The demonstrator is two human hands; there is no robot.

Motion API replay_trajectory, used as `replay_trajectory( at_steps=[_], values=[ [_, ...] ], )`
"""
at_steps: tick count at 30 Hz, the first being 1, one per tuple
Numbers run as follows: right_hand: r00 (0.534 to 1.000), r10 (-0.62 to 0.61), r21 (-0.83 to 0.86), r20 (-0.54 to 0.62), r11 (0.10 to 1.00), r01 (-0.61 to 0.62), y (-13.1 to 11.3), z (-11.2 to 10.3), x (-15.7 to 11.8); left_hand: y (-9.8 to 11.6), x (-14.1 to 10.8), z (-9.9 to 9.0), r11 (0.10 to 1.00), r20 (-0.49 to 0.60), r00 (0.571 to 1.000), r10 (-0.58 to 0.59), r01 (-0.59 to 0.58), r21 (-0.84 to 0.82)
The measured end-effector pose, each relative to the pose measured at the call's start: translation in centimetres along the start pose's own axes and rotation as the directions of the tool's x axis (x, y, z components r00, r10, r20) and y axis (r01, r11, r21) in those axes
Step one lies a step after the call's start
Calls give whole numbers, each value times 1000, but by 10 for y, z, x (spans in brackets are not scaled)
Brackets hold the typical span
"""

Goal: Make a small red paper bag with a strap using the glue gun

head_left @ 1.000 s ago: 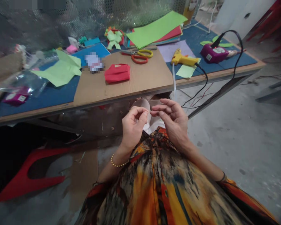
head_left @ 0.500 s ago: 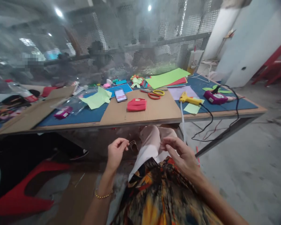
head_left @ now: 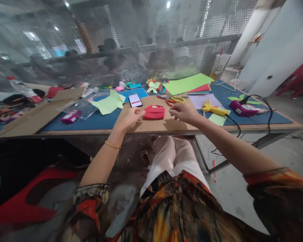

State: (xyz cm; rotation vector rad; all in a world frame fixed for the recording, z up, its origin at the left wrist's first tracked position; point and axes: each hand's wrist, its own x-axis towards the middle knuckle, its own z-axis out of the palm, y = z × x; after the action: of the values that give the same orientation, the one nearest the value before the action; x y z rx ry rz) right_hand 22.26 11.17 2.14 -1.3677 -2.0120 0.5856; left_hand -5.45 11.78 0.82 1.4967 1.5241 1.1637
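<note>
A small red folded piece [head_left: 154,112] lies on the brown cardboard [head_left: 151,127] at the table's front. Just left of it is my left hand [head_left: 130,118], its fingers bent and slightly apart, with nothing seen in them. To the right of the red piece my right hand [head_left: 183,111] hovers over the cardboard, fingers loosely curled and apart, also without anything visible. Behind my left hand lies a phone [head_left: 135,101] with a lit screen. Scissors [head_left: 172,99] with red and yellow handles rest behind my right hand.
A yellow glue gun [head_left: 213,108] with a black cord and a purple box [head_left: 243,108] lie to the right. Green sheets [head_left: 188,84] are at the back. A light green paper [head_left: 109,102], another purple box [head_left: 71,116] and a bottle [head_left: 22,88] stand or lie on the left.
Both hands have risen from above my lap to over the table's front, one on each side of the red piece. The view has shifted slightly.
</note>
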Motion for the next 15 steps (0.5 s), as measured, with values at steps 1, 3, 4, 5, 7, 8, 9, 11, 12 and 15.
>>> replay_trajectory(
  at_steps=[1,3,4,5,7,8,9,11,12,15],
  values=[
    [999,44,12,25,999,-44,2,7,12,0,6,6,1000,11,1000,-11,12,-11],
    [990,123,52,62,991,-126,5,18,28,-1,13,14,999,31,999,-17,18,-29],
    [987,146,78,73,985,-151,6,23,32,-2,14,17,999,38,999,-19,21,-44],
    [983,162,107,83,980,-171,6,26,35,-3,14,19,998,40,999,-20,22,-60],
    [980,171,162,103,969,-186,7,32,38,-5,14,22,995,32,999,-15,18,-94],
    [980,165,184,111,966,-183,8,34,38,-5,13,23,994,24,1000,-9,12,-107],
    [981,154,203,115,963,-175,10,35,38,-5,12,24,993,15,1000,0,2,-117],
    [986,123,230,110,962,-145,13,37,38,-4,9,26,991,-3,1000,25,-25,-132],
    [989,105,240,102,962,-127,15,38,37,-3,7,26,990,-16,999,40,-42,-138],
    [997,57,257,58,964,-70,21,38,29,-2,-3,29,984,-55,995,83,-90,-154]
  ],
)
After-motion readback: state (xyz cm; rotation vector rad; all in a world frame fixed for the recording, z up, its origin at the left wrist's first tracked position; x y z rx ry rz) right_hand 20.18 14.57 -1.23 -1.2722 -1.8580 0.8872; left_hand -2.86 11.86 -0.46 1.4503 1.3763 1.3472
